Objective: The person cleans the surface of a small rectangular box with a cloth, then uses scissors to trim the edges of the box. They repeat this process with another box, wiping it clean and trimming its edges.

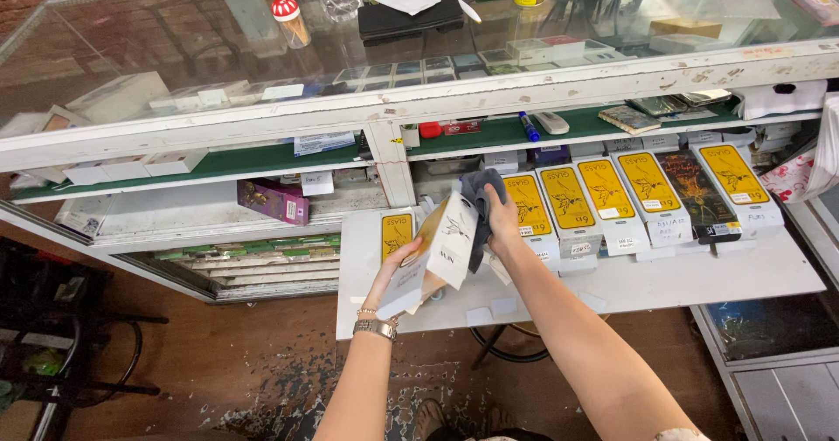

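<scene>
My left hand [395, 270] pinches a white flat box [434, 262] by its lower end, tilted up. My right hand [501, 222], just beside & above it, is closed on a grey cloth [479, 189] pressed vs the box top. More yellow-front boxes [603, 198] stand in a row to the right of it on the white pull-out shelf [699, 275].

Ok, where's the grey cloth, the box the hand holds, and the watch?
Cloth [483, 187], head view, on its bunched top above the right hand.
Box [444, 257], head view, on its white front face, held by the left hand.
Watch [376, 326], head view, on the band at the left wrist.
</scene>
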